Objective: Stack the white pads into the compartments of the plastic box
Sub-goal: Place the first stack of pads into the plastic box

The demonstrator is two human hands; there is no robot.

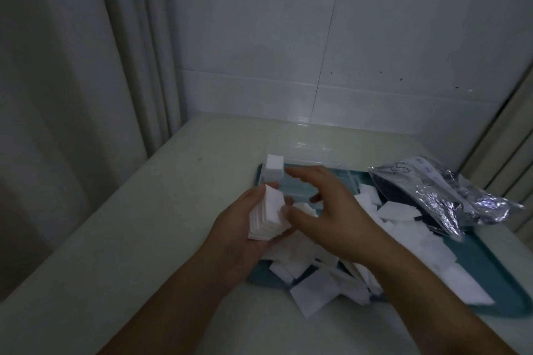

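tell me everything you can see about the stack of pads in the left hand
The stack of white pads is a thick bundle of thin, square, soft-looking sheets, roughly aligned, with their layered edges showing on the side facing the camera. It tilts, its top leaning away from the camera. The left hand grips it from below and the left side, thumb along its upper left edge, above the teal tray. The right hand hovers spread-fingered beside it, its thumb near the stack's right edge; contact is unclear.
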